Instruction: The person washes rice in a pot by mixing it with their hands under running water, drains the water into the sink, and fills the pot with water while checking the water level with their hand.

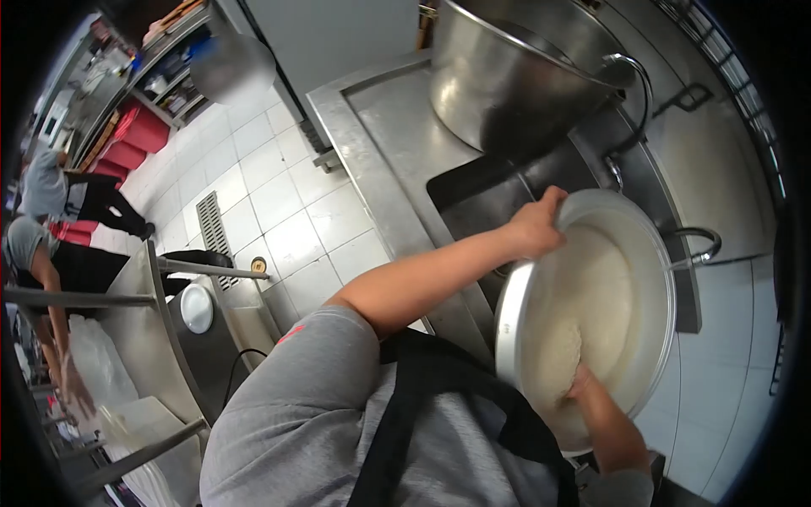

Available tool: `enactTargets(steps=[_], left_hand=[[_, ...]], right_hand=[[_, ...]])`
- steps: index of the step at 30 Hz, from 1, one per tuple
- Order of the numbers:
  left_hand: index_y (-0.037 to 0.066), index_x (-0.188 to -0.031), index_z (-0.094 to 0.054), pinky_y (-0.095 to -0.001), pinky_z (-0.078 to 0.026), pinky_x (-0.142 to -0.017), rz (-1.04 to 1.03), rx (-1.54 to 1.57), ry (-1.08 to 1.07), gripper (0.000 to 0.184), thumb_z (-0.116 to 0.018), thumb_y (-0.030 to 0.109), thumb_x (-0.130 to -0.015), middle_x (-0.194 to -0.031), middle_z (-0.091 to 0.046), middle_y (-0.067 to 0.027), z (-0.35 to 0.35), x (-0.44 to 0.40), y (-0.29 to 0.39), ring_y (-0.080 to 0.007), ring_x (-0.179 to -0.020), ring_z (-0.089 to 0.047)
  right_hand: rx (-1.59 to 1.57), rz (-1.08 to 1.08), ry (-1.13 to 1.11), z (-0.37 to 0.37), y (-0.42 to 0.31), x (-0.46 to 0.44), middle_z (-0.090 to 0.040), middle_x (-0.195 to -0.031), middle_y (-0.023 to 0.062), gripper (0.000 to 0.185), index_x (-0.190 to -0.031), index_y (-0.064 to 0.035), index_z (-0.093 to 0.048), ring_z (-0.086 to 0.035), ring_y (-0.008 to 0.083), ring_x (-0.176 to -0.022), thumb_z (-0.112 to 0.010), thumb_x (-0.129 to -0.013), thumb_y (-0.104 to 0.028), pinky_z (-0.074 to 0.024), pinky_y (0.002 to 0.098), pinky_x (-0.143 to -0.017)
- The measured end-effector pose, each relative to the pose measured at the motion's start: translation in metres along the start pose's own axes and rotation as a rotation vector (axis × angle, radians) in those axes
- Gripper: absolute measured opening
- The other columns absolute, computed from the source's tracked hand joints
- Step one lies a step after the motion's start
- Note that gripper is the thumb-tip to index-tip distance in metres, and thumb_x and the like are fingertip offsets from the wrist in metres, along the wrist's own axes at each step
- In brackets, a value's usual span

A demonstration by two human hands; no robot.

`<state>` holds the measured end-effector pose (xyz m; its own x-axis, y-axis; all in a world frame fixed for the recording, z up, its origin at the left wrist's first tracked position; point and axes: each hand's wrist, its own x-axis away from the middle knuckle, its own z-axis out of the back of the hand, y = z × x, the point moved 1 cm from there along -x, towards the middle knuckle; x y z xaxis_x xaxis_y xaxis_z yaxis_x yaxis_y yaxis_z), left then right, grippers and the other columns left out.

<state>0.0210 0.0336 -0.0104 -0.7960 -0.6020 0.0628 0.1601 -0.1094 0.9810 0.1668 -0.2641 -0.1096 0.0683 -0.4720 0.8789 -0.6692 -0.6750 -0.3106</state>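
Close against the person's black cloth apron [427,359], I see a wide, round, silver-grey metal pot [512,325], everything here lying around it. The left hand [539,226] is clamped over the pot's rim; the right hand [579,382] is down inside, against a heap of pale, grainy stuff [553,359], its fingers too buried for me to tell how they are bent. The hands are apart.

Just beyond the pot, a curved, shiny metal faucet [705,245] reaches close to its rim. Further along from the pot, past the left hand, a tall, steel, straight-walled pot [490,84] takes up much of the counter, another curved faucet [646,93] beside it.

Between the two pots opens a dark, angular sink basin [473,190], set in a brushed-steel counter [372,135] with a raised edge. Well away from the wide pot, across the white-tiled floor [296,203] and its slotted drain grate [215,232], are red bins [139,127] and two other people in grey tops.

Within the wide pot, cloudy, cream-coloured liquid [596,270] spreads around the clumped grains; its smooth inner wall looks duller than the bright outer rim.
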Motion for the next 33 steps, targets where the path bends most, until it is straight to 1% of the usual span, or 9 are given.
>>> enactTargets(steps=[7,9,11,14,18,21,27,30,33], left_hand=[[0.006,-0.129,-0.027,-0.0389,-0.043,-0.087,-0.037,-0.032,-0.055,0.07,-0.061,0.012,-0.068,-0.102,-0.058,-0.0247,0.001,-0.001,-0.003,-0.0371,-0.099,-0.057],[0.006,-0.129,-0.026,-0.039,-0.043,-0.087,-0.036,-0.034,-0.063,0.071,-0.061,0.012,-0.068,-0.103,-0.058,-0.0248,0.002,-0.002,-0.003,-0.0372,-0.098,-0.057],[0.005,-0.129,-0.026,-0.0391,-0.043,-0.087,-0.013,-0.046,-0.079,0.071,-0.062,0.012,-0.068,-0.103,-0.058,-0.025,0.004,0.0,0.001,-0.0373,-0.098,-0.057],[0.004,-0.129,-0.026,-0.0388,-0.043,-0.087,-0.018,-0.066,-0.075,0.071,-0.062,0.011,-0.068,-0.102,-0.058,-0.0252,0.004,0.0,0.003,-0.0372,-0.097,-0.057],[0.004,-0.128,-0.026,-0.0393,-0.043,-0.087,-0.025,-0.109,-0.076,0.07,-0.062,0.011,-0.068,-0.103,-0.057,-0.0258,0.004,0.0,0.005,-0.0378,-0.098,-0.057],[0.004,-0.128,-0.027,-0.0398,-0.043,-0.088,-0.04,-0.122,-0.062,0.07,-0.063,0.011,-0.068,-0.104,-0.057,-0.0261,0.002,0.0,0.004,-0.0381,-0.1,-0.056],[0.005,-0.129,-0.028,-0.0393,-0.042,-0.09,-0.027,-0.117,-0.047,0.072,-0.064,0.012,-0.067,-0.106,-0.057,-0.0261,0.002,0.0,0.002,-0.0383,-0.101,-0.056],[0.005,-0.128,-0.029,-0.0392,-0.042,-0.09,-0.017,-0.109,-0.041,0.071,-0.065,0.013,-0.066,-0.108,-0.056,-0.0263,0.004,0.001,0.004,-0.039,-0.103,-0.055],[0.003,-0.124,-0.031,-0.0398,-0.042,-0.091,-0.119,-0.149,0.003,0.068,-0.064,0.016,-0.066,-0.111,-0.055,-0.0272,-0.003,-0.008,-0.011,-0.0406,-0.106,-0.053]], right_hand=[[-0.317,0.612,0.092,-0.031,-0.068,-0.038,-0.055,-0.117,0.0112,0.045,-0.123,-0.0067,-0.048,-0.054,0.0278,-0.105,-0.033,-0.095,-0.038,-0.0461,0.0442,-0.089],[-0.254,0.746,0.416,0.026,-0.094,-0.061,-0.057,-0.112,0.0126,0.041,-0.118,-0.0051,-0.052,-0.057,0.028,-0.099,-0.034,-0.094,-0.034,-0.0478,0.0414,-0.085],[0.139,0.824,0.71,0.136,-0.124,-0.098,-0.059,-0.108,0.0156,0.039,-0.114,-0.0006,-0.054,-0.06,0.0271,-0.093,-0.038,-0.091,-0.027,-0.0497,0.0392,-0.079],[1.109,0.378,1.148,0.144,-0.173,-0.089,-0.062,-0.1,0.0166,0.034,-0.104,0.0007,-0.061,-0.061,0.027,-0.091,-0.047,-0.083,-0.022,-0.0496,0.038,-0.076],[2.208,0.053,0.79,0.053,-0.207,-0.109,-0.058,-0.109,0.0193,0.045,-0.109,0.0004,-0.058,-0.055,0.0321,-0.102,-0.064,-0.068,-0.017,-0.0455,0.0408,-0.085],[1.48,0.302,1.003,0.017,-0.172,-0.112,-0.036,-0.134,0.0241,0.073,-0.126,-0.0011,-0.044,-0.04,0.0386,-0.12,-0.073,-0.062,-0.019,-0.0389,0.0423,-0.097],[1.627,0.439,0.657,-0.037,-0.098,-0.003,-0.009,-0.145,0.0246,0.084,-0.137,-0.0039,-0.031,-0.023,0.0447,-0.128,-0.072,-0.065,-0.021,-0.023,0.0409,-0.109],[1.682,0.494,0.742,-0.006,-0.055,0.024,-0.019,-0.141,0.0282,0.079,-0.133,-0.0026,-0.039,-0.023,0.0446,-0.128,-0.071,-0.063,-0.019,-0.0214,0.0416,-0.11],[2.199,0.248,0.459,0.06,-0.015,0.009,-0.032,-0.133,0.0321,0.069,-0.124,-0.0005,-0.048,-0.029,0.0445,-0.125,-0.07,-0.062,-0.018,-0.0227,0.0417,-0.108]])
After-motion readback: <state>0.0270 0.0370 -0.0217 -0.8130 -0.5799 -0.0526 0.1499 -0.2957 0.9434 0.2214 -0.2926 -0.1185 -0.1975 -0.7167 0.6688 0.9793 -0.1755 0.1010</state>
